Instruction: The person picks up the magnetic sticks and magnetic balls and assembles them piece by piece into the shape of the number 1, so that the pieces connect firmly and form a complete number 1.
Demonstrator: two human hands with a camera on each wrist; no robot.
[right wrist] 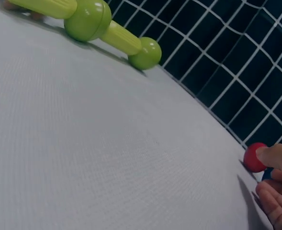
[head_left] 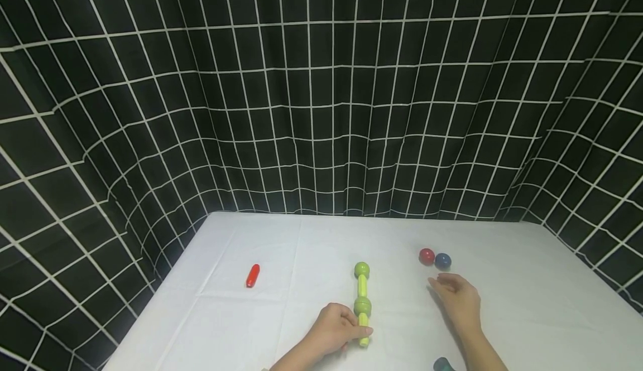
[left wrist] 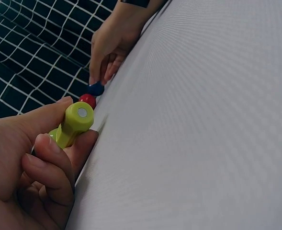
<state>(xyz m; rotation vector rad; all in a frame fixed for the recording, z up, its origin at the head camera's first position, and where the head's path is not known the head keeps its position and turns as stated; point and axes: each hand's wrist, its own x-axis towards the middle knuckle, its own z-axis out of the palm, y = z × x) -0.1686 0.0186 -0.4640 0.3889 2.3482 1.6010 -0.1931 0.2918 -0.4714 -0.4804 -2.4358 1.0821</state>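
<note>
left hand (head_left: pixel 334 326): pinches green rod (head_left: pixel 363 320) | right hand (head_left: pixel 458 301): empty, half-curled, blue ball (head_left: pixel 443 261) beyond

Green balls (head_left: pixel 361 270), two; green rods (head_left: pixel 362 286), two; red rod (head_left: pixel 253 276), one; red ball (head_left: pixel 426 256), one; blue ball (head_left: pixel 443 261), one; teal piece (head_left: pixel 442 365), one.

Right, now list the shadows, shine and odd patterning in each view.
Head view: soft light, with a faint shadow beside the right hand; left wrist view: fine, rippling bands across the white cloth; right wrist view: small highlights on the green ball-and-stick piece, and a dark shadow on the cloth beside the right hand.
</note>
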